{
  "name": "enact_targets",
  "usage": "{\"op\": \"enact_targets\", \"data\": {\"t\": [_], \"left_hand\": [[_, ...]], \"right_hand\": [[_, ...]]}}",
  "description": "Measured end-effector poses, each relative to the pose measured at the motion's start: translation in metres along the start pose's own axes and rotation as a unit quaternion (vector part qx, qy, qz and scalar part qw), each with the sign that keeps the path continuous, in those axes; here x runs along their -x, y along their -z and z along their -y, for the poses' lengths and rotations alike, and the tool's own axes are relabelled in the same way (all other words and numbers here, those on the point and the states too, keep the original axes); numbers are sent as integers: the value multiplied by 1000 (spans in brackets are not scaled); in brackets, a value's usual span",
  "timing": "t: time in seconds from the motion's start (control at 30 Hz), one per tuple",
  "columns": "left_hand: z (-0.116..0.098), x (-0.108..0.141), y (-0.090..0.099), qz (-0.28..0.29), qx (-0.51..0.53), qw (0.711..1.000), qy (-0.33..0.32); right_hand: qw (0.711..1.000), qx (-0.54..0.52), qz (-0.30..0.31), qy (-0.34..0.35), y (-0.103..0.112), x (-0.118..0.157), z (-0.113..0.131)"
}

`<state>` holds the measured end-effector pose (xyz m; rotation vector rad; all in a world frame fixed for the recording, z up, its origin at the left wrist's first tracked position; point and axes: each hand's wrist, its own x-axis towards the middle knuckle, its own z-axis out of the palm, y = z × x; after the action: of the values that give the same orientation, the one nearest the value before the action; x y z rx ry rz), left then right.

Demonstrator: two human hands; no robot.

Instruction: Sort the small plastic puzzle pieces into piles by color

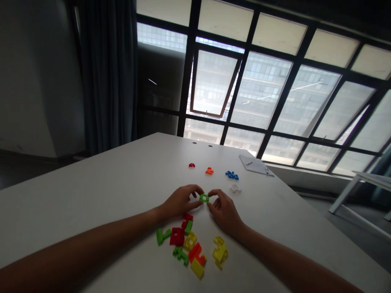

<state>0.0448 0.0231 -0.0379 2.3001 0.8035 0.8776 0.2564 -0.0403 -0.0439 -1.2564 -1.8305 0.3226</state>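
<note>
Green arched piece (204,195) pinched between our two hands

We hold the green arched piece over the middle of the table (106,195), roughly midway between its left and right edges. The fingers of our left hand (181,200) are clamped on its left end, and the fingers of our right hand (225,211) on its right end. Whether the piece touches the table, we cannot tell.

Nearer to us than our hands, we have a loose cluster: a green T-shaped piece (159,237) at its left, then a red block (177,240), a yellow ring-like piece (187,246) and an orange block (194,251). A yellow notched piece (219,253) lies just apart from these, toward the table's right edge.

Toward the far edge, we see a small red piece (192,165), a small orange piece (209,171) and a group of blue pieces (232,175), with a white piece (235,189) just on our side of the blue. Paper (255,166) lies near the far right corner.
</note>
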Motion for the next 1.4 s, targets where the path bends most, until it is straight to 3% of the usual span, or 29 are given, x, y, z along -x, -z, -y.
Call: {"op": "enact_targets", "data": {"t": [0.63, 0.87, 1.07, 1.27, 1.4], "left_hand": [[5, 0, 0, -17, 7, 999, 35], [3, -1, 0, -12, -6, 1000, 4], [-4, 1, 0, -29, -47, 998, -1], [4, -1, 10, -90, -157, 982, 48], [22, -3, 16, -53, -215, 972, 77]], "right_hand": [[1000, 10, -4, 7, 0, 0, -2], [1000, 11, -8, -1, -1, 1, -4], [1000, 5, -27, 11, -1, 0, -4], [999, 22, -29, 1, -1, -1, -8], [1000, 28, -7, -13, -2, -1, -11]]}}
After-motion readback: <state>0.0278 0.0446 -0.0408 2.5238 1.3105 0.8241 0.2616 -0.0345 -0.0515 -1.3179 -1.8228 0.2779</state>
